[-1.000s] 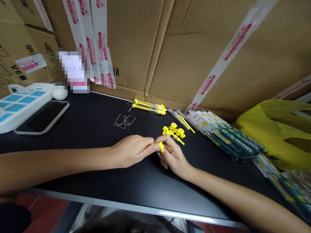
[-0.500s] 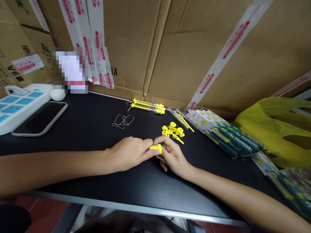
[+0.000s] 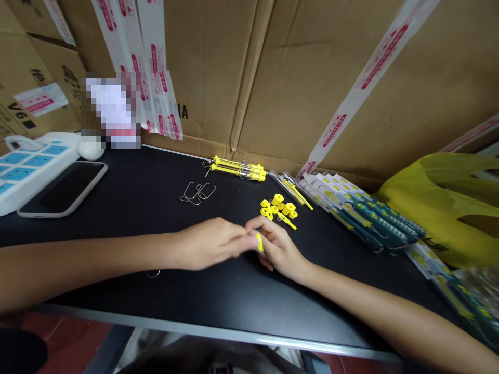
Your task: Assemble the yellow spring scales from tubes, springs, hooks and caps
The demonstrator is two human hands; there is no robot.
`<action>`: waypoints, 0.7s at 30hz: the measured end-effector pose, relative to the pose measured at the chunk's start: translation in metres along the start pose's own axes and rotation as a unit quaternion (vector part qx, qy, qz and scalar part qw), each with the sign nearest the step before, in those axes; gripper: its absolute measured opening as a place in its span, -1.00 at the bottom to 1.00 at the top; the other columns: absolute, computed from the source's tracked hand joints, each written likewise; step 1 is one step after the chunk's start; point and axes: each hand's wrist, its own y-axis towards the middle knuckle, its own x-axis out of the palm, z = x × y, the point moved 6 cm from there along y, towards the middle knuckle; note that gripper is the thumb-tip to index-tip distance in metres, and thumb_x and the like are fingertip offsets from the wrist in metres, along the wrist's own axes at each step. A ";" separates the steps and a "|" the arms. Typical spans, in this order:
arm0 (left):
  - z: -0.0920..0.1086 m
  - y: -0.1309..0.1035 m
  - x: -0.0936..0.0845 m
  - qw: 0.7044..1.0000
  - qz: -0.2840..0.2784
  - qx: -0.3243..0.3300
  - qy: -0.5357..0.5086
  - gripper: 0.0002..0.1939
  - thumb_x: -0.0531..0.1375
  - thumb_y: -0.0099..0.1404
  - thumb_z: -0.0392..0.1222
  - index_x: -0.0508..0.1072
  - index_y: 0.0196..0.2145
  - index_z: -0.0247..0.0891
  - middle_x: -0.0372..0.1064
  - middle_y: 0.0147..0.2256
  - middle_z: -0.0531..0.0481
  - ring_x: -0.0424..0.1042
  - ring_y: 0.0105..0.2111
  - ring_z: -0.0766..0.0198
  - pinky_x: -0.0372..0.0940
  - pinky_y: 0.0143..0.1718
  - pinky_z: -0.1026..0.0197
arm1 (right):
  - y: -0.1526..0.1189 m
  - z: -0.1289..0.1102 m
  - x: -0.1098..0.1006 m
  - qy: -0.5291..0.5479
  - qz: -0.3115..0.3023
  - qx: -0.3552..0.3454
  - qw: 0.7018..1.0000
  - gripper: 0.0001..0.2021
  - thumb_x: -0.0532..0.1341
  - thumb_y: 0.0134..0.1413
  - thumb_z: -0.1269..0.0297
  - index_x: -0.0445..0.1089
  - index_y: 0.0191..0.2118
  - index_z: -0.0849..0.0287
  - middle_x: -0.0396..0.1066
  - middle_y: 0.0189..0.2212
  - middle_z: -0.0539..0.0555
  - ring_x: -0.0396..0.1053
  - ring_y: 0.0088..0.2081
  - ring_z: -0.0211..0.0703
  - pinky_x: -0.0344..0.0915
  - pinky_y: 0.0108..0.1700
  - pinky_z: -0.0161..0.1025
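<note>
My left hand point(image 3: 218, 241) and my right hand point(image 3: 278, 248) meet above the black table. Between their fingertips shows the end of a yellow plastic piece point(image 3: 259, 242); both hands are closed on it, and most of it is hidden. A thin metal hook point(image 3: 153, 273) sticks out below my left wrist. Just beyond my right hand lies a small pile of yellow plastic parts point(image 3: 289, 209). Bent metal wires point(image 3: 198, 192) rest farther back, left of the pile. Several yellow and clear tube assemblies point(image 3: 237, 169) lie by the cardboard.
A phone point(image 3: 64, 188) and a white power strip point(image 3: 39, 161) are on the left. Clear tubes with yellow rods point(image 3: 292, 189), packaged items point(image 3: 358, 210) and a yellow plastic bag point(image 3: 440, 202) fill the right. Cardboard point(image 3: 312, 62) stands behind the table point(image 3: 218, 296).
My left hand has slid slightly over the yellow piece, so less of it shows. A metal hook has come into view beneath my left wrist. My right hand has barely moved.
</note>
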 end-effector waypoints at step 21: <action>-0.016 0.003 0.016 0.931 0.137 0.083 0.327 -0.71 0.02 0.34 -0.01 0.34 -0.27 -0.30 0.33 -0.30 -0.07 0.30 -0.30 0.18 0.20 -0.33 0.20 | 0.054 -0.002 -0.024 -0.036 0.038 0.049 0.997 -0.78 0.10 0.09 0.20 0.08 -0.17 0.11 0.32 -0.55 -0.15 0.17 -0.74 -0.43 0.04 -0.82 -0.54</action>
